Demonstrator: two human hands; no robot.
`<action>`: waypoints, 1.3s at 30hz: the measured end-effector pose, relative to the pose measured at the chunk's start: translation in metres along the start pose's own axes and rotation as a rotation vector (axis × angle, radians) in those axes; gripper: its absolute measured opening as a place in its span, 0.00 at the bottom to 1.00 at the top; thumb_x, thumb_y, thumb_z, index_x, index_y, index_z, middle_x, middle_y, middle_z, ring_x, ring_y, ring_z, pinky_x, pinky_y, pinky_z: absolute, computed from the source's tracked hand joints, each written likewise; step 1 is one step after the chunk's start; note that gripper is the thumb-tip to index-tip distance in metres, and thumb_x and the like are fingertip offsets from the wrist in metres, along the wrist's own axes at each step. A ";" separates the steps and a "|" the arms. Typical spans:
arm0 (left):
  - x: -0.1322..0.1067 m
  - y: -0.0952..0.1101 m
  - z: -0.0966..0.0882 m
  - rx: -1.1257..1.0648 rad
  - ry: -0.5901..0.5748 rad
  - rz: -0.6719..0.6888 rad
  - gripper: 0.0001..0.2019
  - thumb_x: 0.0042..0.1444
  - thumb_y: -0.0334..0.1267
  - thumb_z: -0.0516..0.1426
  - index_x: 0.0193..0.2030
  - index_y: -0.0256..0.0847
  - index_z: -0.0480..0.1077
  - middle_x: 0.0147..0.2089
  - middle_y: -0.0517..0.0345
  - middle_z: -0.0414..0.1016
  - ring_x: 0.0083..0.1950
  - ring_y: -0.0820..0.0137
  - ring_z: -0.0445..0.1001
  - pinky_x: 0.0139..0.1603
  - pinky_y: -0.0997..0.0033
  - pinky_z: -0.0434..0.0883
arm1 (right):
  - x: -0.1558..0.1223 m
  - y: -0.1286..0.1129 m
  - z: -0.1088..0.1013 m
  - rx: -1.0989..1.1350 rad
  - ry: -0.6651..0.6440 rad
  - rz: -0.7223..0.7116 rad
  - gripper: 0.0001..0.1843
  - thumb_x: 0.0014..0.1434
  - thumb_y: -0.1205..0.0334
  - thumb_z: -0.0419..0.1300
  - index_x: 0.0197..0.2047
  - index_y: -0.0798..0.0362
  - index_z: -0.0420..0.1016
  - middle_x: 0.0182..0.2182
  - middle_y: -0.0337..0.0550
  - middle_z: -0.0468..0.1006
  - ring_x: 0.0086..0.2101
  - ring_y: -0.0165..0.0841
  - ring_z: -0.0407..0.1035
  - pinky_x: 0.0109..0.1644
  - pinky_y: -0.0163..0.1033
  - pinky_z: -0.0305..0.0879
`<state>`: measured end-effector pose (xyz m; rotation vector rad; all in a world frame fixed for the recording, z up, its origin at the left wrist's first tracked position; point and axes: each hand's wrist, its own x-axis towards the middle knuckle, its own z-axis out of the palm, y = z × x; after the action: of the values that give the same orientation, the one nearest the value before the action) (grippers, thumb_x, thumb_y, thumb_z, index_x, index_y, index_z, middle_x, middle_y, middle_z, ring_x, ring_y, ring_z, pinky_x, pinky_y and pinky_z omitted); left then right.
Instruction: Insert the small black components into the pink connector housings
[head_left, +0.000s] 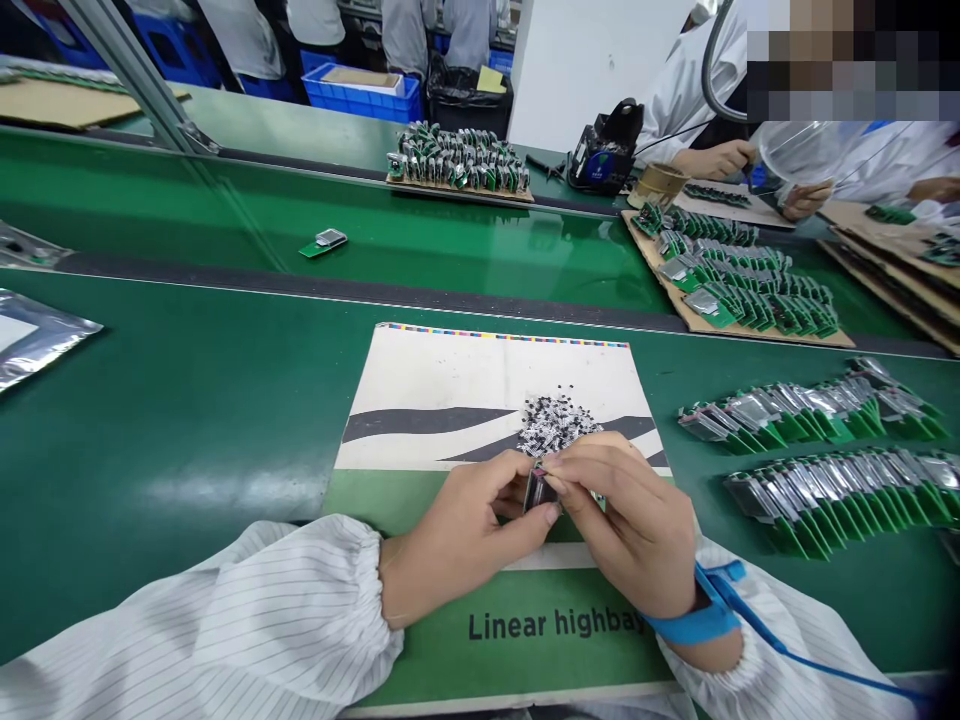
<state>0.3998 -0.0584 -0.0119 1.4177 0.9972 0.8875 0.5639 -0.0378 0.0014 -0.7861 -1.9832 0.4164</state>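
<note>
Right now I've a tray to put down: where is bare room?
Bare mat lies between the printed card and the silver bag. The belt is bare between the lone board and the cardboard tray. Crowded: rows of boards right of the card; left hand, right hand and parts pile on it.

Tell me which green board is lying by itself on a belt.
The small board on the far belt, left of centre; the others lie packed in rows or a heap.

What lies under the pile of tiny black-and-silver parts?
A printed card with white, black and green bands lies under the pile; its print directly beneath is covered.
</note>
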 end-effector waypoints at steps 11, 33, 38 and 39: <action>0.000 0.002 0.001 -0.027 -0.013 0.015 0.03 0.58 0.35 0.56 0.38 0.40 0.66 0.29 0.64 0.67 0.27 0.76 0.64 0.26 0.78 0.64 | 0.000 0.002 -0.001 0.013 0.033 0.014 0.13 0.58 0.77 0.58 0.42 0.51 0.73 0.33 0.44 0.79 0.36 0.35 0.73 0.39 0.42 0.72; 0.001 0.001 0.000 -0.044 -0.007 0.049 0.04 0.58 0.35 0.56 0.39 0.39 0.66 0.30 0.62 0.68 0.29 0.75 0.66 0.28 0.76 0.66 | -0.002 0.003 -0.008 -0.198 -0.003 -0.243 0.13 0.58 0.80 0.59 0.45 0.60 0.73 0.36 0.52 0.80 0.40 0.35 0.72 0.40 0.43 0.74; 0.000 0.001 -0.001 -0.027 -0.013 0.053 0.04 0.58 0.36 0.56 0.39 0.39 0.66 0.29 0.63 0.66 0.28 0.76 0.64 0.27 0.78 0.64 | -0.003 0.002 -0.008 -0.199 -0.008 -0.254 0.12 0.58 0.79 0.59 0.45 0.60 0.73 0.36 0.53 0.80 0.40 0.36 0.72 0.39 0.44 0.75; 0.000 0.000 -0.001 -0.032 -0.015 0.050 0.04 0.59 0.36 0.56 0.39 0.39 0.66 0.30 0.63 0.67 0.28 0.76 0.65 0.27 0.77 0.65 | -0.002 0.002 -0.008 -0.196 -0.008 -0.251 0.12 0.58 0.79 0.59 0.44 0.61 0.73 0.36 0.53 0.80 0.40 0.36 0.72 0.39 0.44 0.75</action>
<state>0.3992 -0.0580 -0.0116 1.4258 0.9362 0.9240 0.5727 -0.0380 0.0028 -0.6436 -2.1199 0.0789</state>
